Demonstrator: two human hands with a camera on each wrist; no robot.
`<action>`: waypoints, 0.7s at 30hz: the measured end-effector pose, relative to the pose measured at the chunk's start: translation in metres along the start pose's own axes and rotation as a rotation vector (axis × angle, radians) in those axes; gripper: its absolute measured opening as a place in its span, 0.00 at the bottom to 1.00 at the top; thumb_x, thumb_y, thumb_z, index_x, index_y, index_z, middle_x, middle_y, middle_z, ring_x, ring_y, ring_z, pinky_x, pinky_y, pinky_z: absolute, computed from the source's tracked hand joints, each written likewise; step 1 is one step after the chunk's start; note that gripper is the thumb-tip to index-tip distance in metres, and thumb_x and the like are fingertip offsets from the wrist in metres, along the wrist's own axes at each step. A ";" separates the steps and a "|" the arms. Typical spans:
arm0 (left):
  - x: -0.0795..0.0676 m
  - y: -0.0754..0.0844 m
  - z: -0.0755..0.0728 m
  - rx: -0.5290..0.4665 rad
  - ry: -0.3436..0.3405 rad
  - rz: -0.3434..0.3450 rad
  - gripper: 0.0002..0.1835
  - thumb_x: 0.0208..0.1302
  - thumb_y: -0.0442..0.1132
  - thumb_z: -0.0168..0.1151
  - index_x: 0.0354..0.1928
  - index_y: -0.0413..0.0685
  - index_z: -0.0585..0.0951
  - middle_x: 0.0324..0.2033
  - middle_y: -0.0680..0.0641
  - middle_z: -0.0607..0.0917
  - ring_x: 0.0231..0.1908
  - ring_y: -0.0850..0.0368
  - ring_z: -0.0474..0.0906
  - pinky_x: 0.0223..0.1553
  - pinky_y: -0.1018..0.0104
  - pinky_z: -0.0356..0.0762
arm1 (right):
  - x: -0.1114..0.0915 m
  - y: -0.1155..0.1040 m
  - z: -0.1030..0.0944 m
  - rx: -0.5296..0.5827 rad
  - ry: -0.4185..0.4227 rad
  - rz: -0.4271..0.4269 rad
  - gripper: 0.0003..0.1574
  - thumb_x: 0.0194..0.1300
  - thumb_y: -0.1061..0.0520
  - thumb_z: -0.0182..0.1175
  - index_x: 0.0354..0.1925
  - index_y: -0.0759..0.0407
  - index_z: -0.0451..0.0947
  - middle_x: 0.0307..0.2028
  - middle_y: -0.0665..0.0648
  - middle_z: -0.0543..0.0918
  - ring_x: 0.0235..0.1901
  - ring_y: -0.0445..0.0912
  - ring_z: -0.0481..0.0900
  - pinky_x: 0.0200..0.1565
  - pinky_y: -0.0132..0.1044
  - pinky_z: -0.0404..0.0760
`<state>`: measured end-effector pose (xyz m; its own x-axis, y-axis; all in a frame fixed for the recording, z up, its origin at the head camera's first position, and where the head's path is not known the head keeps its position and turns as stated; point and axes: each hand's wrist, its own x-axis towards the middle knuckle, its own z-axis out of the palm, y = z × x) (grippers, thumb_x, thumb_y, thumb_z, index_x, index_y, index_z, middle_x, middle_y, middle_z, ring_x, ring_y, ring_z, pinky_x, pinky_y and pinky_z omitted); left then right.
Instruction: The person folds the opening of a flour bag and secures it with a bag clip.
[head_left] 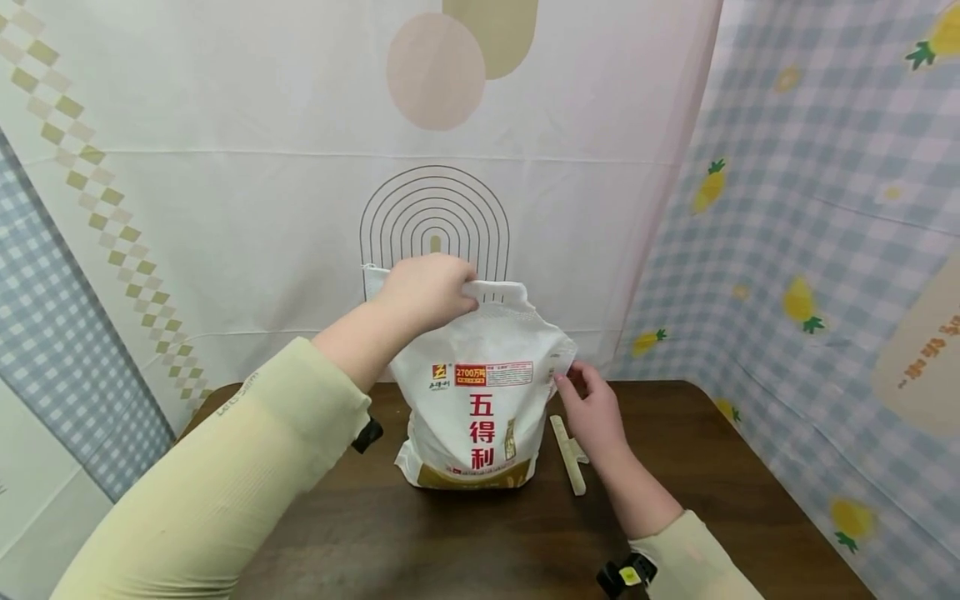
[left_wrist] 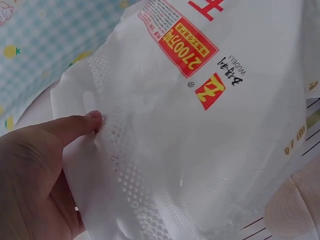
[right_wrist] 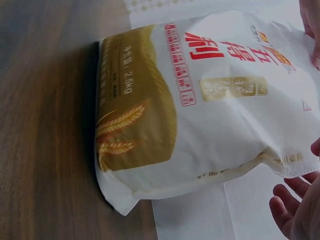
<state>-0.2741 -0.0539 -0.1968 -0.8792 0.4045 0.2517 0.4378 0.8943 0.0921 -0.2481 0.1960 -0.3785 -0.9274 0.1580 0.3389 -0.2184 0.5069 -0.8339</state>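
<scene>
A white flour bag (head_left: 480,375) with red characters and a gold base stands upright on the dark wooden table (head_left: 337,517). Wheat ears and "2.5kg" are printed low on its front in the right wrist view. My left hand (head_left: 427,292) pinches the bag's top edge, thumb on the front face beside a dotted band, fingers behind. At the bag's right side my right hand (head_left: 592,408) holds the upper side edge between thumb and fingers. Just below that hand lies a long cream strip (head_left: 567,457) with a small tab on it.
A white patterned cloth (head_left: 300,100) hangs behind the table. Blue checked cloth with pineapples (head_left: 780,208) hangs along the right side, and more checked cloth (head_left: 67,350) on the left. Dark wrist straps (head_left: 628,575) sit on both arms.
</scene>
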 end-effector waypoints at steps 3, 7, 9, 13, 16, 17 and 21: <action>0.001 0.001 -0.003 -0.016 -0.054 -0.018 0.08 0.65 0.49 0.65 0.38 0.55 0.85 0.32 0.56 0.84 0.31 0.56 0.77 0.34 0.57 0.74 | 0.005 0.000 0.001 0.115 -0.004 0.047 0.20 0.72 0.49 0.58 0.53 0.62 0.78 0.43 0.61 0.82 0.41 0.49 0.76 0.42 0.37 0.75; 0.002 0.002 -0.005 -0.018 -0.107 -0.025 0.08 0.66 0.50 0.64 0.34 0.55 0.84 0.29 0.55 0.83 0.30 0.56 0.76 0.34 0.59 0.73 | 0.012 0.000 0.002 0.287 -0.032 0.111 0.20 0.72 0.51 0.60 0.53 0.65 0.80 0.43 0.60 0.81 0.40 0.47 0.76 0.42 0.33 0.77; 0.002 0.002 -0.004 -0.017 -0.119 -0.026 0.08 0.66 0.50 0.64 0.33 0.56 0.84 0.28 0.55 0.83 0.30 0.56 0.76 0.33 0.59 0.73 | 0.016 0.001 0.003 0.326 -0.040 0.139 0.21 0.71 0.51 0.61 0.53 0.65 0.80 0.42 0.57 0.81 0.40 0.45 0.76 0.43 0.32 0.76; 0.002 0.002 -0.003 -0.018 -0.121 -0.020 0.08 0.67 0.50 0.64 0.34 0.56 0.84 0.28 0.55 0.83 0.29 0.56 0.76 0.33 0.59 0.72 | 0.019 0.001 0.002 0.323 -0.049 0.159 0.22 0.71 0.49 0.62 0.52 0.65 0.81 0.37 0.52 0.80 0.37 0.44 0.74 0.42 0.33 0.74; 0.003 0.001 -0.001 -0.020 -0.119 -0.014 0.08 0.67 0.50 0.63 0.34 0.56 0.84 0.28 0.55 0.83 0.29 0.56 0.75 0.33 0.59 0.72 | 0.019 0.002 0.002 0.326 -0.053 0.145 0.21 0.70 0.50 0.62 0.51 0.67 0.81 0.34 0.51 0.80 0.36 0.44 0.74 0.41 0.33 0.74; 0.002 0.001 -0.001 -0.020 -0.117 -0.013 0.08 0.68 0.50 0.63 0.35 0.56 0.85 0.28 0.55 0.83 0.29 0.57 0.75 0.32 0.59 0.72 | 0.019 0.002 0.002 0.328 -0.053 0.142 0.21 0.70 0.51 0.63 0.51 0.67 0.81 0.34 0.51 0.81 0.36 0.44 0.74 0.41 0.33 0.75; 0.001 0.001 -0.001 -0.013 -0.106 -0.008 0.08 0.67 0.49 0.63 0.35 0.57 0.85 0.28 0.55 0.83 0.29 0.56 0.75 0.32 0.59 0.72 | 0.019 0.003 0.003 0.315 -0.047 0.123 0.20 0.69 0.52 0.64 0.49 0.68 0.82 0.32 0.54 0.80 0.33 0.44 0.75 0.38 0.32 0.75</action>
<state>-0.2746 -0.0524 -0.1955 -0.8974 0.4158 0.1473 0.4324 0.8954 0.1067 -0.2670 0.1985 -0.3762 -0.9642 0.1584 0.2128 -0.1801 0.1985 -0.9634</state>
